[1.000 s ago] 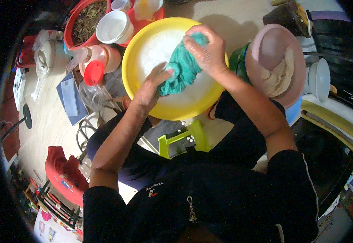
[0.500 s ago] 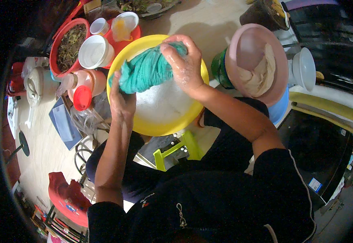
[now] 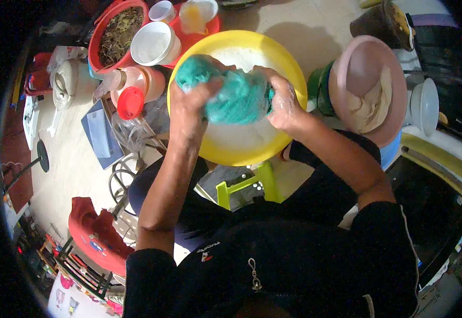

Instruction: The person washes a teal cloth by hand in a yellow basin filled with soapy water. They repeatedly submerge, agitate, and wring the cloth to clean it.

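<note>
A wet teal-green cloth (image 3: 236,98), bunched up and streaked with suds, is held between both my hands over a yellow basin (image 3: 236,155). My left hand (image 3: 189,106) grips its left end, the fingers slightly smeared by motion. At its right end my right hand (image 3: 284,100) is closed round the fabric, with foam on the skin. Whitish soapy water (image 3: 249,135) shows in the basin below the cloth. Parts of my fingers are hidden behind the fabric.
To the right, a pink tub (image 3: 342,69) holds a cream cloth (image 3: 371,103). At the upper left are a white bucket (image 3: 154,45), a red planter (image 3: 95,53) and a pinkish jug with a red cap (image 3: 131,103). A lime-green stool (image 3: 267,183) stands between my legs.
The cloth has gone from a long twisted roll to a looser bunch. My right hand has come down to its right end, and the left hand has folded over the left end. The view has shifted.
</note>
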